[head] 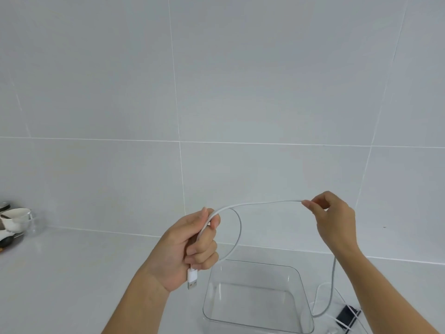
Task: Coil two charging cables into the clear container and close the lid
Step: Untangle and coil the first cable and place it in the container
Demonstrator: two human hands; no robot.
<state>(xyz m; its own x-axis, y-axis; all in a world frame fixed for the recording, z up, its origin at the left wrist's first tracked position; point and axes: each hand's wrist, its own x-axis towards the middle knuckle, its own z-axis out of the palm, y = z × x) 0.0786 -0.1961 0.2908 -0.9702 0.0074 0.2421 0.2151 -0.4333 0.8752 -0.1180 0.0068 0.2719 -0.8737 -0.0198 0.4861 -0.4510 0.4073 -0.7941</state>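
Note:
A white charging cable [262, 203] stretches in the air between my two hands. My left hand [190, 247] grips it in a fist, with one loop [238, 233] curving out to the right and the USB plug [192, 279] sticking out below the fist. My right hand [334, 221] pinches the cable at its fingertips, higher and to the right. The rest of the cable hangs down behind my right forearm to the counter [327, 300]. The clear container [301, 283] stands open and empty below my hands. Its lid is hard to make out.
A small black object [345, 315] lies on the counter right of the container, among white cable strands. White cups and dishes [14, 220] sit at the far left by the tiled wall. The white counter [72, 273] spreads to the left.

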